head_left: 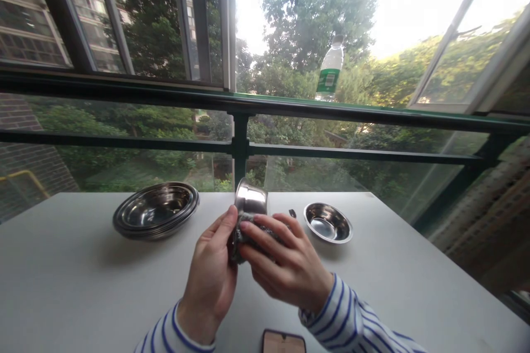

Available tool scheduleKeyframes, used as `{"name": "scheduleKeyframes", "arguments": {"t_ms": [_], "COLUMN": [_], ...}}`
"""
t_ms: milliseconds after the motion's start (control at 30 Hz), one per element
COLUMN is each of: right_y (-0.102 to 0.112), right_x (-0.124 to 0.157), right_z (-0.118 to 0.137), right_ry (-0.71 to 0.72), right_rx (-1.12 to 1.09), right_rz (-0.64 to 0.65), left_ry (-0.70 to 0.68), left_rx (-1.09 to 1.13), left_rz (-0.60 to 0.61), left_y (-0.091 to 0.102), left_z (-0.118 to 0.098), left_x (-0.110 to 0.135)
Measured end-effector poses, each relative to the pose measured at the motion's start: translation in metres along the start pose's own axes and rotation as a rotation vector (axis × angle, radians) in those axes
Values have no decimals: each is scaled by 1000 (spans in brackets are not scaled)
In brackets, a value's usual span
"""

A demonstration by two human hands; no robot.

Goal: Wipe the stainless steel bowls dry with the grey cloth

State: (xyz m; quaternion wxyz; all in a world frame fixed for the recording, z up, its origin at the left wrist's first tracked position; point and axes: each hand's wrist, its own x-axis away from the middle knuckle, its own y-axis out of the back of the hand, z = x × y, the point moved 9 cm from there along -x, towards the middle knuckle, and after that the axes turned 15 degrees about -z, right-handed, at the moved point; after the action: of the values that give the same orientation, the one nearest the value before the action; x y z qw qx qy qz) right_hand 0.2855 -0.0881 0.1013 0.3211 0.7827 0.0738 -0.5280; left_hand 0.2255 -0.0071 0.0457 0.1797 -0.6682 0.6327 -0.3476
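Note:
A small stainless steel bowl (252,198) is held tilted on its side above the table, its shiny wall facing me. My left hand (212,273) grips it from the left, thumb along its edge; the other left fingers are mostly hidden. Over the near side of the bowl, my right hand (285,259) presses a crumpled, mottled grey cloth (237,248), fingers curved across it. Much of the cloth is under the right fingers, and whether it reaches inside the bowl cannot be seen.
Nested steel bowls (157,212) sit on the white table (124,298) at left. A single steel bowl (328,223) stands at right, beside a small dark object (292,213). A phone (284,342) lies at the near edge. Beyond are a green railing (240,146) and a plastic bottle (330,74).

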Motion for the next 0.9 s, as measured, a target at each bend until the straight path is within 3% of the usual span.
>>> {"name": "scheduleKeyframes", "arguments": {"t_ms": [167,400,567,767,900], "right_y": [8,-1,2,-1,4], "right_x": [3,3,1,1,1], "right_z": [-35,-4,-19,-4,-24], "right_ry": [-274,2,-147,-12,-177], "right_rx": [3,-58,-37,-67,-43], "right_rz": [-46,7,-4,15,1], "left_ry": [33,-16,12,19,20], "left_rx": [-33,6,-2,2,-12], "left_rz": [34,-17,35,-12,42], "left_y": [-6,-1,-7,-3,-8], "left_z": [9,-1,1,-2,4], "left_x": [5,-1,2,1,5]}}
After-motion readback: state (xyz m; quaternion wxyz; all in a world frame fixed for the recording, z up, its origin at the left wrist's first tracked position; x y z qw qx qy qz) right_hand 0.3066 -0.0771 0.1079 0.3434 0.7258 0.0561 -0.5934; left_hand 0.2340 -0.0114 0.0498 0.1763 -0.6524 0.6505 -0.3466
